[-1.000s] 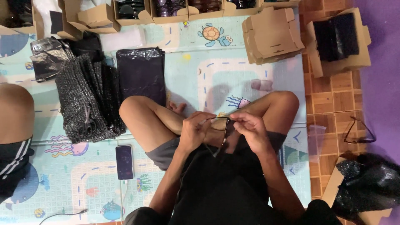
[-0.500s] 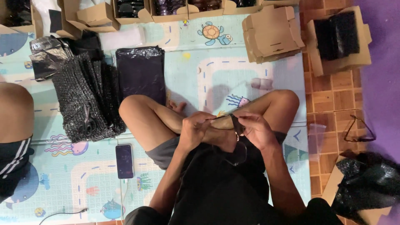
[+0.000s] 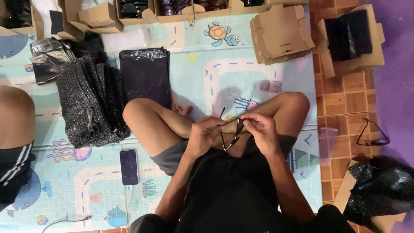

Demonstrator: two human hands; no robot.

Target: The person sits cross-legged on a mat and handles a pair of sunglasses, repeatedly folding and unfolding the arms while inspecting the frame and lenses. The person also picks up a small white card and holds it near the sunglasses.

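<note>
Since half a second ago, both hands have lifted the dark glasses (image 3: 230,131) off the lap — left hand (image 3: 206,137) and right hand (image 3: 258,129) pinch the frame, arms unfolded for inspection. Farther off, folded cardboard boxes (image 3: 282,32) wait on the play mat (image 3: 241,73).

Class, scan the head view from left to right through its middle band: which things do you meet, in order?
Another person's knee → black mesh stack with scissors on it → phone → left hand → dark glasses being held → right hand → clear plastic bag → second pair of glasses on the floor.
</note>
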